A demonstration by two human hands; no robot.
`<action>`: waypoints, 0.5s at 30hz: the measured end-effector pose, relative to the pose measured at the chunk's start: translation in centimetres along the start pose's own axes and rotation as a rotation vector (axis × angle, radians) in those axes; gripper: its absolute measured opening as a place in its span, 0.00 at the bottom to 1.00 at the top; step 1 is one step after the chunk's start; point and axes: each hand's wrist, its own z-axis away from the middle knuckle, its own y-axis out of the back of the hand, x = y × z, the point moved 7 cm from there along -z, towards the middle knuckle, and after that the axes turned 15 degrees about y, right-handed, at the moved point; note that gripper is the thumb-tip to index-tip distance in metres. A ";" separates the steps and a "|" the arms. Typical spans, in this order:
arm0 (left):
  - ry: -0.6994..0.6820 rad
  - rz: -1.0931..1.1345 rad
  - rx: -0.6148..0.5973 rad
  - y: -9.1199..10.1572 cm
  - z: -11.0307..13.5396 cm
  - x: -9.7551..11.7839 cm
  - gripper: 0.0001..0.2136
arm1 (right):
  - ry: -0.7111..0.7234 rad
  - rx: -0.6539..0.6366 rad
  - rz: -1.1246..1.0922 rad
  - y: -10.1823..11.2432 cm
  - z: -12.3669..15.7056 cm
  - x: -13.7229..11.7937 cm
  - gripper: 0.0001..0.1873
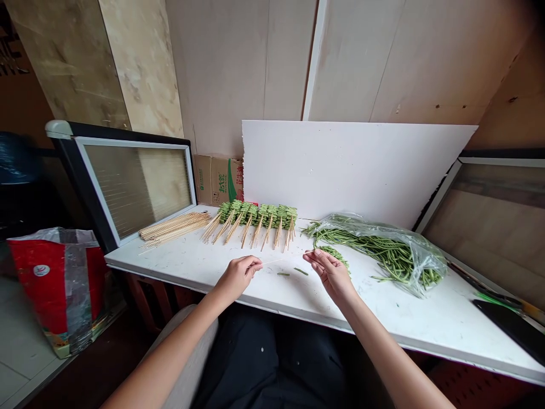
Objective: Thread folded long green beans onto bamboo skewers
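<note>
My left hand (239,275) is closed on one end of a thin, pale bamboo skewer (279,261), held nearly level above the table's front. The fingertips of my right hand (330,270) pinch near its other end; whether a bean piece is also between them is too small to tell. Two cut green bean pieces (301,271) lie below the skewer. Partly hidden behind my right hand is a heap of cut bean pieces (337,254). Beyond my hands, several finished bean skewers (259,218) lie in a row, sticks pointing toward me.
On the left lies a bundle of bare bamboo skewers (174,227). Long green beans (374,244) spill from a clear plastic bag (421,261) at right. A black phone-like slab (506,326) rests near the right edge. A white board (349,170) and a cardboard box (219,179) stand behind.
</note>
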 end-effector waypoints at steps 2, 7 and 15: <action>-0.063 -0.006 -0.004 0.0 0.3 0.7 0.06 | 0.017 0.022 0.012 0.0 0.0 -0.4 0.19; -0.150 -0.006 -0.019 0.0 0.7 1.8 0.08 | 0.054 0.056 0.042 -0.1 0.2 -1.2 0.20; -0.114 -0.061 -0.069 -0.6 0.6 1.5 0.11 | 0.076 0.082 0.039 -0.1 0.4 -1.0 0.21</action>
